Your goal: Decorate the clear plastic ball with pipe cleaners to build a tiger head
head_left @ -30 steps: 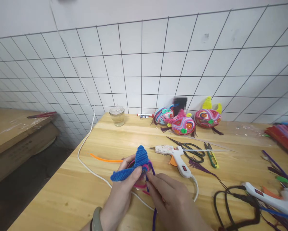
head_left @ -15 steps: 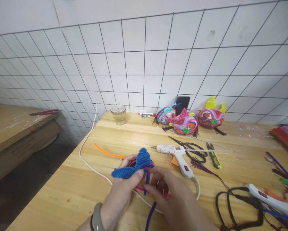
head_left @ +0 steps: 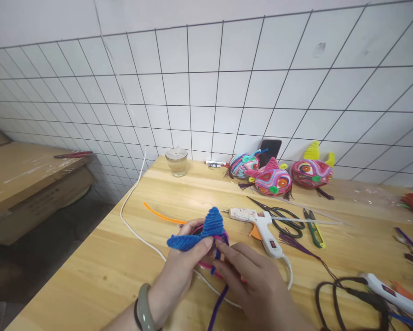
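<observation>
A fuzzy pipe-cleaner craft piece [head_left: 214, 225] with two blue pointed, ear-like parts and pink-purple edging is held above the table near its front edge. My left hand [head_left: 184, 259] grips it from the left, thumb pressed at the base of the ears. The fingers of my right hand [head_left: 251, 271] close on a short blue pipe cleaner [head_left: 214, 264] along its right side. From beneath the right hand a purple pipe cleaner [head_left: 217, 309] trails downward. Most of the craft piece's underside is hidden by both hands.
White glue gun [head_left: 261, 225], black scissors [head_left: 285, 218] and green-yellow snips [head_left: 313, 230] lie beyond my right hand. Several finished colourful craft heads [head_left: 273, 179], a phone [head_left: 271, 149] and a glass cup [head_left: 177, 162] stand near the tiled wall. A white cord [head_left: 137, 232] crosses the table.
The camera view has swung slightly left, so things appear further right. My right fingertips have moved up the blue pipe cleaner, towards the ear bases. The left hand keeps its hold.
</observation>
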{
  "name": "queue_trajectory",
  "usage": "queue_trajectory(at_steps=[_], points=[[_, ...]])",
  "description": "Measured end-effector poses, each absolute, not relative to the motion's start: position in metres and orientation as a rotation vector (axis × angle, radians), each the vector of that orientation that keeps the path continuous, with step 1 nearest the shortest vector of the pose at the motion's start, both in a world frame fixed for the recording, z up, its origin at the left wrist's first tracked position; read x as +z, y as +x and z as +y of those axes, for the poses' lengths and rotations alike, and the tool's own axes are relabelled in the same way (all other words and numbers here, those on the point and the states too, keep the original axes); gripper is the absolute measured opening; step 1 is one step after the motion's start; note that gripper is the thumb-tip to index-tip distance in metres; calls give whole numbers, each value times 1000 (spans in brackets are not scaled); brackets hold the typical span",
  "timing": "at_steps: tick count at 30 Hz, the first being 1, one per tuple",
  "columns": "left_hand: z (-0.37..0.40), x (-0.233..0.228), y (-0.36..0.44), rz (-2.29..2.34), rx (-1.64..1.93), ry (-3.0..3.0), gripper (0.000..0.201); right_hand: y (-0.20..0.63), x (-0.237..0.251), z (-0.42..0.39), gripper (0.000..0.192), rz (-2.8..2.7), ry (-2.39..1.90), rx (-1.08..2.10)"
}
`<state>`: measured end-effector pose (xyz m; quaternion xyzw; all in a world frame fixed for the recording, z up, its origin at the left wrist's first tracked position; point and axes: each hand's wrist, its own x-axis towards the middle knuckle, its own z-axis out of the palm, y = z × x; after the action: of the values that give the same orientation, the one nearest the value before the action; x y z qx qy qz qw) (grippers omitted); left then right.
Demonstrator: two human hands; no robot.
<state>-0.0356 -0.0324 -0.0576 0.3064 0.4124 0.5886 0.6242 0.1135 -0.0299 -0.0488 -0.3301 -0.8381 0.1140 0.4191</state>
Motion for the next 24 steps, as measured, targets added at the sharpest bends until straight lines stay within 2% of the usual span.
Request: queue_trajectory(at_steps=[6, 16, 24], points=[[-32, -50, -36, 854, 1375, 571, 38, 114, -50, -29, 19, -2055, -843, 294], [-34, -50, -39, 684, 1324, 616, 32, 120, -45, -23, 20, -2113, -881, 186], [-34, -54, -38, 704, 1324, 676, 52, 121, -47, -25, 20, -2133, -947, 229]])
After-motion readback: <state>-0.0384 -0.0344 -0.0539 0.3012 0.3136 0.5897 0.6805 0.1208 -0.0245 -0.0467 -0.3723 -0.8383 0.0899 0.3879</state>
